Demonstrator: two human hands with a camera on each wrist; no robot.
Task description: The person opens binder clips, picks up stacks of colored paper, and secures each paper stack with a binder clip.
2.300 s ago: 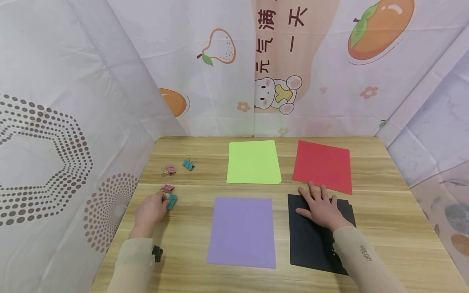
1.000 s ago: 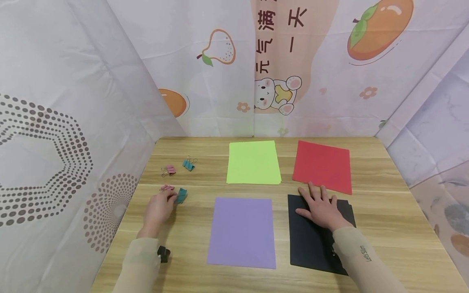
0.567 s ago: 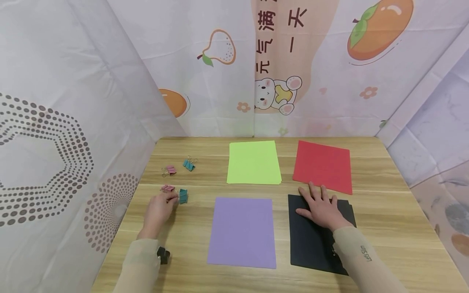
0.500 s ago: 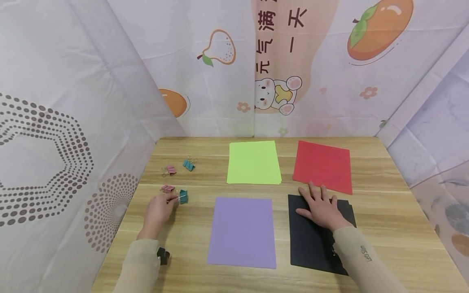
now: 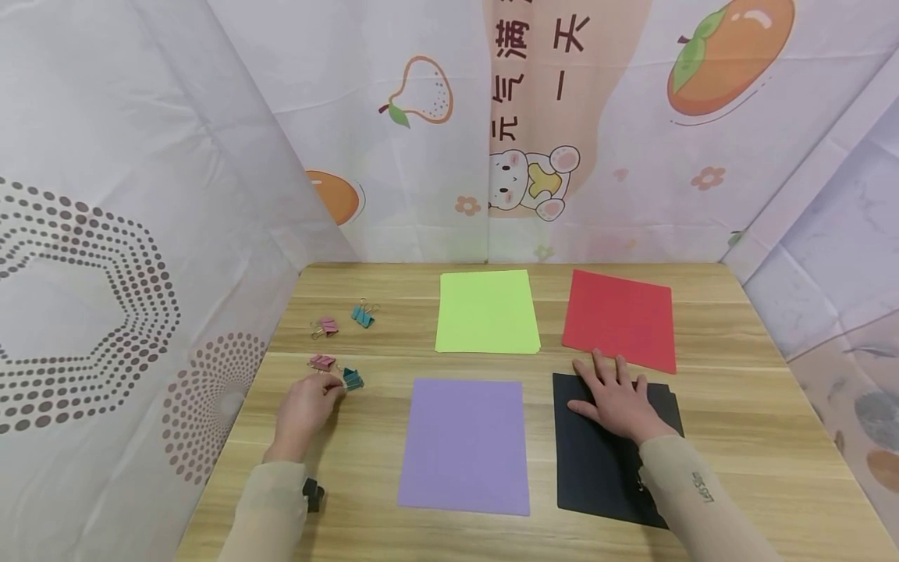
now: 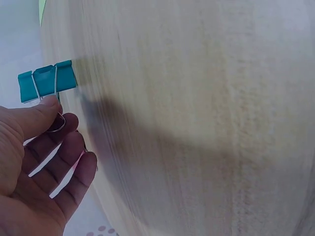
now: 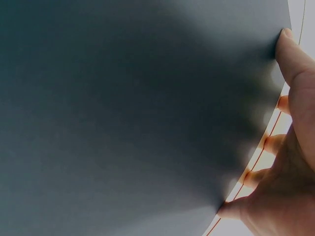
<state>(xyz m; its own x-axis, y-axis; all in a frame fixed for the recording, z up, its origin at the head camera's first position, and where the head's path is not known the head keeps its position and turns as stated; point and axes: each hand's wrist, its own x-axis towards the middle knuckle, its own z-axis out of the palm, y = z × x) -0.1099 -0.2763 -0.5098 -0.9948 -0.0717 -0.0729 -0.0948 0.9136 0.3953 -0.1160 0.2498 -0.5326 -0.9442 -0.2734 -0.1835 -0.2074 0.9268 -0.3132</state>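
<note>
My left hand (image 5: 304, 410) pinches a teal binder clip (image 6: 48, 82) by its wire handle, between thumb and forefinger. The clip's body points away from the fingertips, above the table's left side. Just beyond the hand lies a pink binder clip (image 5: 322, 362). Farther back are a second pink binder clip (image 5: 327, 326) and another teal binder clip (image 5: 363, 315). My right hand (image 5: 618, 402) rests with spread fingers on the far part of the black paper sheets (image 5: 597, 468), and its fingertips reach toward the red sheet (image 5: 620, 316).
A purple sheet (image 5: 463, 446) lies in the middle front of the wooden table (image 5: 372, 484). Behind it is a stack of lime-green sheets (image 5: 487, 312). Printed curtains (image 5: 421, 187) hang at the table's back and sides.
My left hand has moved right and slightly away from me with the teal clip, which has turned in the fingers. The right hand stays in place on the black sheets.
</note>
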